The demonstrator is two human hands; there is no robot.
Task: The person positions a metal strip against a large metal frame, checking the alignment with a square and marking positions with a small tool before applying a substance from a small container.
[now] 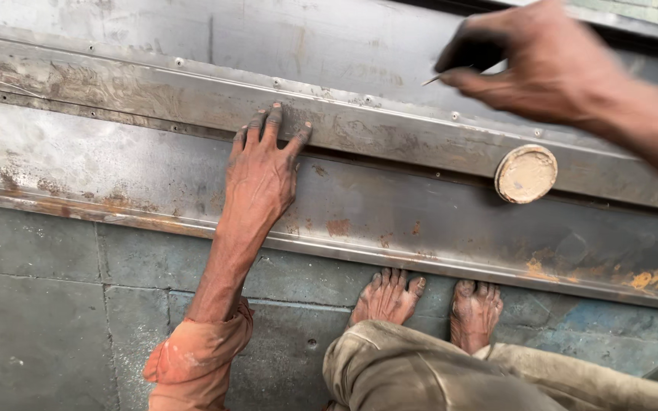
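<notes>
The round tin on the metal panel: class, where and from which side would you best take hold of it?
Probably by its rim, from above. The round tin lies flat on the metal panel with its opening up, so only the circular edge offers a grip. The right hand, which holds a thin tool, is nearest.

A long, rust-stained sheet-metal panel (pixel 390 205) lies across the tiled concrete floor (pixel 32 304). A riveted raised steel strip (pixel 154 95) runs along the panel's far part. The left hand (pixel 262 171) rests flat on the panel, fingertips on the strip. To its right, a round, putty-caked lid (pixel 526 173) sits on the strip. The right hand (pixel 531 61) hangs above, pinching a thin metal sliver (pixel 437 78). Two bare feet (pixel 428 304) stand on the floor, toes touching the panel's near edge.
</notes>
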